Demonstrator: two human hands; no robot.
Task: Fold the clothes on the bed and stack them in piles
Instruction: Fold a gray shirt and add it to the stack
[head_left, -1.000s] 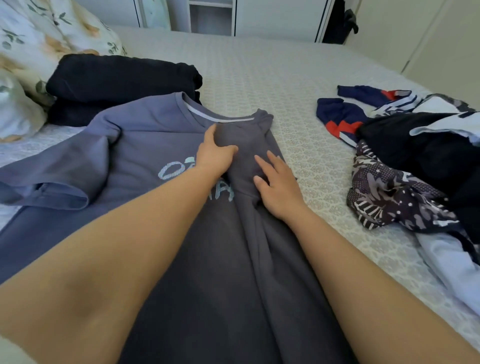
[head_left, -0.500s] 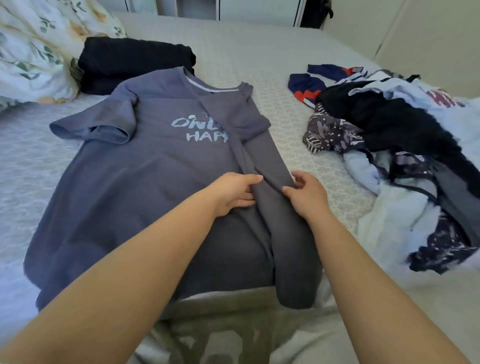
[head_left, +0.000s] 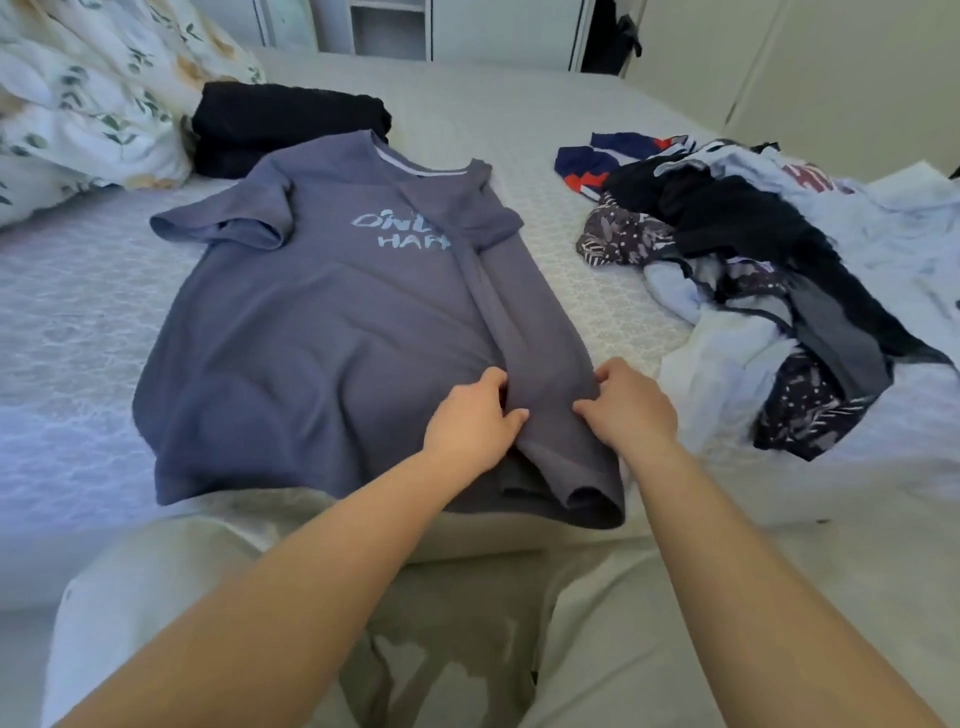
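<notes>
A slate-blue T-shirt (head_left: 311, 332) with pale lettering lies face up on the bed (head_left: 78, 338). Its right side is folded inward as a long strip down the front. My left hand (head_left: 470, 423) rests on the shirt at the strip's left edge, near the hem, fingers bent against the cloth. At the strip's right edge my right hand (head_left: 626, 408) pinches the fold between thumb and fingers. The left sleeve lies spread out and slightly bunched. A folded dark garment (head_left: 285, 124) sits beyond the collar.
A heap of unfolded clothes (head_left: 769, 270) in dark, white and patterned fabrics covers the bed's right side. A floral duvet (head_left: 88, 88) is bunched at the far left. White cupboards stand past the bed. My light trousers fill the foreground.
Both hands have slid down the folded strip from near the collar to the hem. The view has pulled back, showing more of the bed and the heap.
</notes>
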